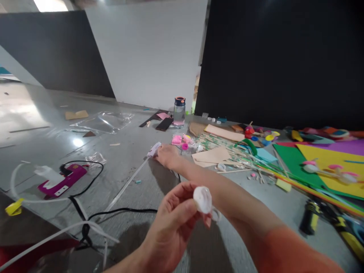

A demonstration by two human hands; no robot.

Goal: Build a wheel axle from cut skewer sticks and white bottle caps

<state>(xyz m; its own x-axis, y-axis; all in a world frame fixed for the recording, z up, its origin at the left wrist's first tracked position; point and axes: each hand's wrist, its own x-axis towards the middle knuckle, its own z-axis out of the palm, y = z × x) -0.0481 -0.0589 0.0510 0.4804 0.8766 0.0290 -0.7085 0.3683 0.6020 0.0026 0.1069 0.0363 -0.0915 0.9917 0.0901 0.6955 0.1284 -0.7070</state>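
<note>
My left hand [173,227] is close to the camera, its thumb and fingers pinching a small round white piece [202,200] that looks like a bottle cap. Just beyond its fingers shows a white ring-shaped thing [216,214]; I cannot tell whether the hand touches it. My right hand [167,156] reaches across to the left, beyond the left one. Its fingers are closed at the end of a pale, whitish packet [154,149] on the floor. A long clear plastic strip [127,184] runs from this packet towards me. The right fingertips are partly hidden.
A purple glue gun [62,182] lies at left beside a black cable [122,209]. A water bottle [179,112] stands near the white panel. At right are thin sticks [218,144], coloured sheets [321,159] and a yellow-black tool [309,218].
</note>
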